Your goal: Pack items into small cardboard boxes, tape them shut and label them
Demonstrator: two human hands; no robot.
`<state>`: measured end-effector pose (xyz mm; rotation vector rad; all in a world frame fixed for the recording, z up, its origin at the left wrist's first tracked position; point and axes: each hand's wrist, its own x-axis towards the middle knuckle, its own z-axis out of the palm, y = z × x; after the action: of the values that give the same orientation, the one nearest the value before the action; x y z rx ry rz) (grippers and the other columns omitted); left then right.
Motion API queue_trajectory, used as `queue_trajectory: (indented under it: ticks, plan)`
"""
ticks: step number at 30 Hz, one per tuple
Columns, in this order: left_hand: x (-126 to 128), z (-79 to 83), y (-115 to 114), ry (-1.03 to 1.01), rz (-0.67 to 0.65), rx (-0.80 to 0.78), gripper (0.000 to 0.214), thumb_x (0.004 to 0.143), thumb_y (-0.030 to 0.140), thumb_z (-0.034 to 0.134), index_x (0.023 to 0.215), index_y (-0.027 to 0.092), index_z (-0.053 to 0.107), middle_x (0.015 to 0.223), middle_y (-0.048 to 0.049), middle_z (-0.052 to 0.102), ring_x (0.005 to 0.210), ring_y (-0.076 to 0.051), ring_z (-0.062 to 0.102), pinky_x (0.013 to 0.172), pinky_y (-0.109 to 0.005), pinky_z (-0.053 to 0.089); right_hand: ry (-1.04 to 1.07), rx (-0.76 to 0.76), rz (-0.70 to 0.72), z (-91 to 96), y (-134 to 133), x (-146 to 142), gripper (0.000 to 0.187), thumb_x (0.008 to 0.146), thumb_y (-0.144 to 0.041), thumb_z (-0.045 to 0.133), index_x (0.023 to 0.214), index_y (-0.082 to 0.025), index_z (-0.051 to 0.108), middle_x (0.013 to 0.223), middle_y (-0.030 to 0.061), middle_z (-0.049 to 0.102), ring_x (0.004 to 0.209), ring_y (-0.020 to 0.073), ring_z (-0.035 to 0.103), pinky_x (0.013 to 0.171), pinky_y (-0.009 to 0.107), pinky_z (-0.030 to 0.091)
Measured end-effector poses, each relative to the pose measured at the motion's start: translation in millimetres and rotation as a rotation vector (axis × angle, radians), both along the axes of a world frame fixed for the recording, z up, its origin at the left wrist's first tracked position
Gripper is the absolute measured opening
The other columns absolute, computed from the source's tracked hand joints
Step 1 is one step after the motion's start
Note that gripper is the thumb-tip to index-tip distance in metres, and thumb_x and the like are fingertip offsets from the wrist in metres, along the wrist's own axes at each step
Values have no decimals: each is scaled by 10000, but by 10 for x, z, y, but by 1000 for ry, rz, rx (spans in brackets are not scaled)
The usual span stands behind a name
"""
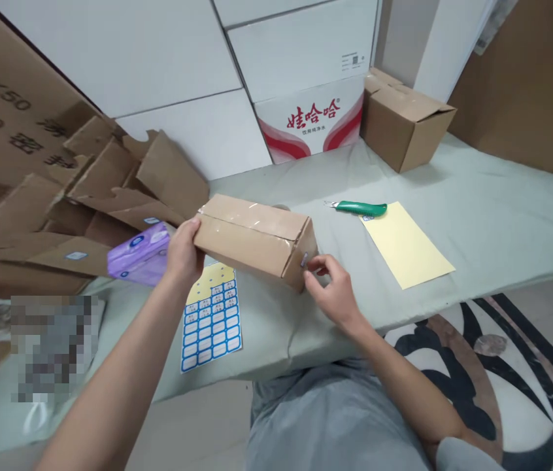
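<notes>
While the left hand [183, 252] wraps around one end of the taped cardboard box [251, 239], holding it up off the table with fingers and thumb closed on it, the right hand [333, 291] sits at the other end, its fingers curled and thumb and forefinger close together right by one small white label [304, 260] stuck on the box; whether they have actually pinched the label can't be told from this view. One box in hand, held tilted above the pale green padded table [472, 216], clear tape running along its seam. Left of the box, just beside the left hand, lies one purple tissue pack [139, 255], with a heap of torn flattened cardboard [95, 196] further left behind it. Below the box is one sheet of blue-bordered stickers [212, 324], near the left wrist. To the right of the box are one green utility knife [362, 209], blade pointing left, and one yellow paper sheet [406, 245], the knife's tip end off the sheet and its handle just touching the sheet's top corner. Well behind the box, to the right, stands one smaller cardboard box [406, 121] with flaps up, beside one white carton with red print [310, 124]. A pixelated patch [51, 347] at lower left hides whatever is there.
</notes>
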<state>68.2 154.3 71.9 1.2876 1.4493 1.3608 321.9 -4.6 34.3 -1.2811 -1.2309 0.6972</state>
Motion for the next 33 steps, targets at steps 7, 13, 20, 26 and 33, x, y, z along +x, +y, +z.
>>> queue_trajectory:
  ticks: [7,13,20,26,33]
  plan:
    - [135,96,-211,-129,6,-35,251,785,384,597,932,181,625,1008,-22,658,1013,-215,601,883,-308,504,68,-48,30,27,42,28,207,839,-383,565,899,-187,597,879,63,665,819,187,647,722,316,546]
    - [105,211,-733,-55,-196,-51,332,746,429,515,974,226,645,1278,-78,617,1316,-328,455,1009,-446,447,-107,11,1,57,129,397,589,804,-467,669,1320,-231,510,1312,124,573,1172,270,576,954,437,518]
    - [140,325,-897,258,-570,148,266,844,426,472,774,204,602,1089,-96,619,1176,-293,532,1039,-492,404,-175,30,-125,-14,999,785,538,771,-465,664,1238,-207,595,1239,134,613,1069,279,615,934,522,506]
    - [482,397,-1158,652,-595,679,187,842,209,577,1030,209,571,1197,-117,531,1153,-252,517,977,-450,467,-183,109,-115,107,1165,652,293,805,-381,619,1034,-201,652,985,61,711,879,200,667,729,370,576]
    - [791,326,-922,774,-774,773,373,939,189,437,1304,216,514,1408,-126,523,1394,-296,381,1154,-587,241,-359,365,-272,80,-101,318,82,884,-258,568,848,-213,626,805,35,635,795,185,610,736,348,502]
